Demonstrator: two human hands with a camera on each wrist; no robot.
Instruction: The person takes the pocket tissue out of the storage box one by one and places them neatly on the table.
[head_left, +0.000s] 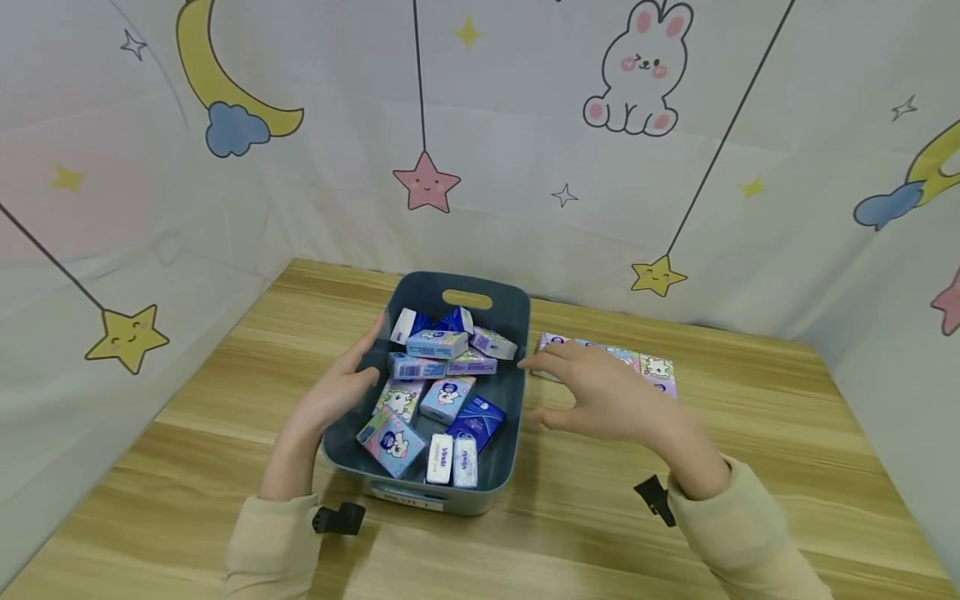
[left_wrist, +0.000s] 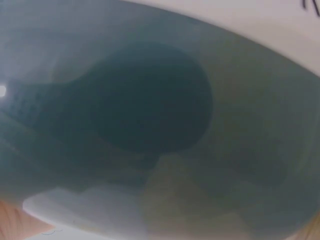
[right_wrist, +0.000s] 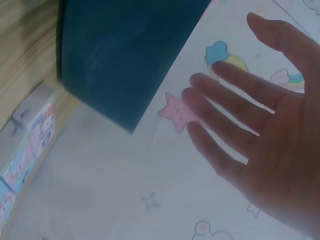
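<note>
A dark blue-grey plastic bin (head_left: 517,417) stands on the wooden table, holding several small tissue packs, among them a light blue one with a cartoon (head_left: 447,398), a dark blue one (head_left: 480,421) and a white Vinda pack (head_left: 439,458). My left hand (head_left: 337,392) is at the bin's left side, fingers extended along the rim; whether it bears on the wall is hard to tell. In the left wrist view the bin's wall (left_wrist: 260,125) fills most of the picture. To the right of the bin is my right hand (head_left: 607,392), its fingers spread and slightly bent, holding nothing.
A row of patterned tissue packs (head_left: 657,368) lies on the table (head_left: 750,433) behind my right hand, partly hidden by it. A printed white curtain (head_left: 525,233) hangs along the table's back and sides. A label (head_left: 405,498) marks the bin's front.
</note>
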